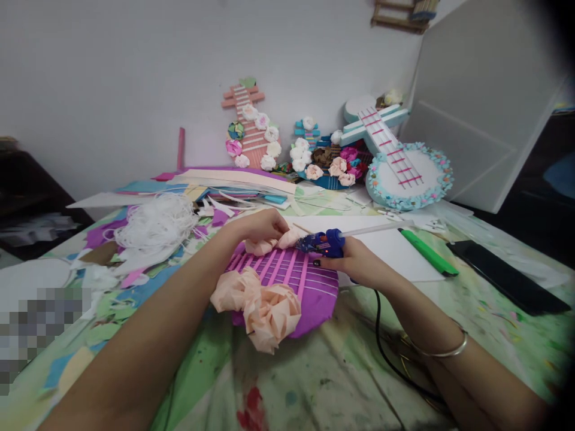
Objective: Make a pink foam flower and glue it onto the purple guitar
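Observation:
My right hand (354, 260) is closed around a blue glue gun (324, 242) whose nozzle points left at a peach paper flower (272, 242). My left hand (259, 225) pinches that flower against the top of a purple guitar-shaped craft (309, 293) with pink strips across it. Two larger peach paper flowers (260, 306) lie on the near left edge of the purple craft. A white glue stick sticks out of the back of the gun. The gun's black cord (381, 341) trails toward me beneath my right forearm.
A green cutter (427, 252) lies on a white sheet (395, 251) to the right, and a black phone (503, 274) farther right. White string (155, 227) and paper scraps cover the left. Finished guitar crafts (404, 167) with flowers lean against the back wall by a white board (480, 102).

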`<state>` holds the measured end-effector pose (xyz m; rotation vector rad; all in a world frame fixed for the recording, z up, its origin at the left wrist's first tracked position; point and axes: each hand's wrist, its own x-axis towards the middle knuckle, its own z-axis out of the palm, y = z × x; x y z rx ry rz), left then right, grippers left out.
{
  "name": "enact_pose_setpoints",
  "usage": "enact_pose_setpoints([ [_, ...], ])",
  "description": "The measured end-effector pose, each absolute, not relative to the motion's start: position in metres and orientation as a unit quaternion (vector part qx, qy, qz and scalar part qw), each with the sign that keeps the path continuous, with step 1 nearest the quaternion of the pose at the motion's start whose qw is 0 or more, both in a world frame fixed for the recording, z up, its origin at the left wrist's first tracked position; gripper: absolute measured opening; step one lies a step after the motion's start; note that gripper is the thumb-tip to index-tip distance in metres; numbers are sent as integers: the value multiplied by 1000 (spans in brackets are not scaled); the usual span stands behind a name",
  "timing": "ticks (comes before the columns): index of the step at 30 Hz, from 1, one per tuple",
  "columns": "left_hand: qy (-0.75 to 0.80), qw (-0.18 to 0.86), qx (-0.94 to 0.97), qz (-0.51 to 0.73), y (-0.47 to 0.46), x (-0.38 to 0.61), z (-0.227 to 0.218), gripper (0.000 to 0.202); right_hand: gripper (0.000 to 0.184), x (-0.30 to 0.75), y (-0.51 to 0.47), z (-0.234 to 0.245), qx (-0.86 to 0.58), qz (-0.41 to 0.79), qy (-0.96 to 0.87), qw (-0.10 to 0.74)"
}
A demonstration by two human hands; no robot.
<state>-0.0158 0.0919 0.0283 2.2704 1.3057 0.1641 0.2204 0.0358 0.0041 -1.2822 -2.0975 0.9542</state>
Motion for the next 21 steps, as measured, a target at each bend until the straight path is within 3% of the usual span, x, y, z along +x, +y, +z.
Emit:
enact_pose_setpoints([
  [21,465,230,853,61,96,-17,25,33,28,228,33,15,-469,348,-774,245],
])
